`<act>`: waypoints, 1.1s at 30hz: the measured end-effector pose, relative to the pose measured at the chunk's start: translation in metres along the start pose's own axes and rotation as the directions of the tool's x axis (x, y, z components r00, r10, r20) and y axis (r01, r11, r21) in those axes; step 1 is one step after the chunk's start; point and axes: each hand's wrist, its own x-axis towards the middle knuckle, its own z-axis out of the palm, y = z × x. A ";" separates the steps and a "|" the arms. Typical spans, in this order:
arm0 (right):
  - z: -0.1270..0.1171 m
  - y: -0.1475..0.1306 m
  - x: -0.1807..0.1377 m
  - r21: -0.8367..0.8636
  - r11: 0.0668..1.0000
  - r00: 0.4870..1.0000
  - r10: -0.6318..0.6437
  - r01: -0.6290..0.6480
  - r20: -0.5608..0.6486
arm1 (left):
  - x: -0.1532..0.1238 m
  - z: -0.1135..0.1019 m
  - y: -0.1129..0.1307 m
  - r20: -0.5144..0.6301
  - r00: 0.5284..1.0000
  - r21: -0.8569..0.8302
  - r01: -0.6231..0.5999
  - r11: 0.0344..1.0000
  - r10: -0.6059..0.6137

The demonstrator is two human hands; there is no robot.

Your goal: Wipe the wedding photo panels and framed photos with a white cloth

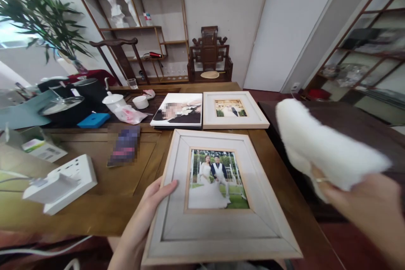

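Observation:
My left hand (153,200) grips the left edge of a picture frame (221,227), its thumb lying on the front border. The frame has a wide pale border around a wedding photo (218,181) and tilts up toward me at the table's near edge. Off to the right, my right hand (351,196) is closed around a bunched white cloth (325,143), apart from the frame and slightly blurred. Behind the held frame, a second pale picture frame (256,114) lies on the table, beside a picture panel (161,112).
On the wooden table (117,194) stand a white power strip (85,173), a blue box (93,120), a black pot (68,109) and a white teapot (114,100). A dark table (344,114) is on the right. Beyond is a carved wooden chair (210,57).

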 end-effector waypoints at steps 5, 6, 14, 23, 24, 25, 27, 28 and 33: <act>0.035 -0.050 -0.006 0.035 0.938 0.938 -0.346 0.345 0.014 | 0.002 0.007 0.002 0.043 0.997 0.283 -0.071 0.957 0.061; 0.040 -0.056 -0.006 0.038 0.938 0.939 -0.344 0.344 -0.003 | 0.003 0.006 0.003 0.051 0.994 0.360 -0.109 0.927 0.097; 0.031 -0.039 0.003 -0.238 0.968 0.958 -0.145 0.085 -0.246 | 0.011 0.014 0.005 0.002 0.942 0.742 -0.227 0.631 0.337; 0.036 -0.053 0.009 0.215 0.823 0.829 -0.553 0.526 0.085 | 0.029 0.017 -0.020 0.345 0.660 0.702 -0.653 0.283 0.667; 0.036 -0.054 0.008 0.239 0.833 0.840 -0.532 0.498 0.105 | 0.030 0.017 -0.019 0.381 0.635 0.688 -0.681 0.253 0.672; 0.036 -0.055 0.007 0.250 0.843 0.851 -0.513 0.475 0.114 | 0.030 0.017 -0.018 0.414 0.617 0.670 -0.704 0.234 0.669; 0.035 -0.055 0.006 0.257 0.854 0.861 -0.494 0.453 0.124 | 0.033 0.017 -0.014 0.460 0.602 0.637 -0.736 0.230 0.652; 0.035 -0.055 0.007 0.258 0.856 0.862 -0.490 0.447 0.132 | 0.034 0.018 -0.013 0.474 0.597 0.621 -0.748 0.235 0.647; 0.039 -0.056 0.012 0.257 0.875 0.882 -0.452 0.409 0.134 | 0.038 0.018 -0.012 0.486 0.594 0.573 -0.771 0.279 0.641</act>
